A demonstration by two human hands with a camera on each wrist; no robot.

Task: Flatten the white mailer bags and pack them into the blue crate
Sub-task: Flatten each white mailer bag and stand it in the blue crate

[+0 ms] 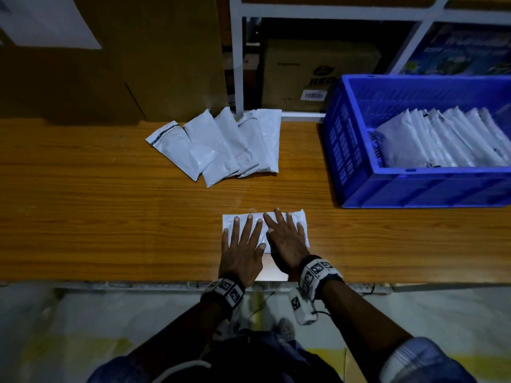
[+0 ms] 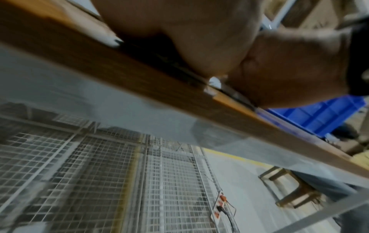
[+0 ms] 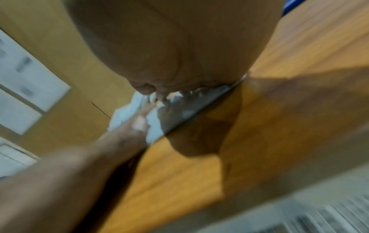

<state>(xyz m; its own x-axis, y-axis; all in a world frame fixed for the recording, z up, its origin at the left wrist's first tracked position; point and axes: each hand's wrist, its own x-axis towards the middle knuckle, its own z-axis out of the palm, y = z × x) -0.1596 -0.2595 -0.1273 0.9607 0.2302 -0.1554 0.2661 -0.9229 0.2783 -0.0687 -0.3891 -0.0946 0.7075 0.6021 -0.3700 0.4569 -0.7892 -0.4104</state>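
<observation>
Fingers (image 1: pixel 250 225) of both hands lie straight and spread, pressing a flat white plastic mailer bag (image 1: pixel 300 217) on the wood-grain tabletop (image 1: pixel 96 211) near its edge; left hand (image 1: pixel 242 251), right hand (image 1: pixel 287 241). Far centre lies a fan of white mailer bags (image 1: pixel 218 145); far right, a blue plastic crate (image 1: pixel 359 186) holds more. Both wrist views are blurred, showing palms on the bag (image 3: pixel 155 119).

Wooden table (image 1: pixel 83 205): mailer bags (image 1: pixel 218 145), blue crate (image 1: pixel 359 150).
</observation>
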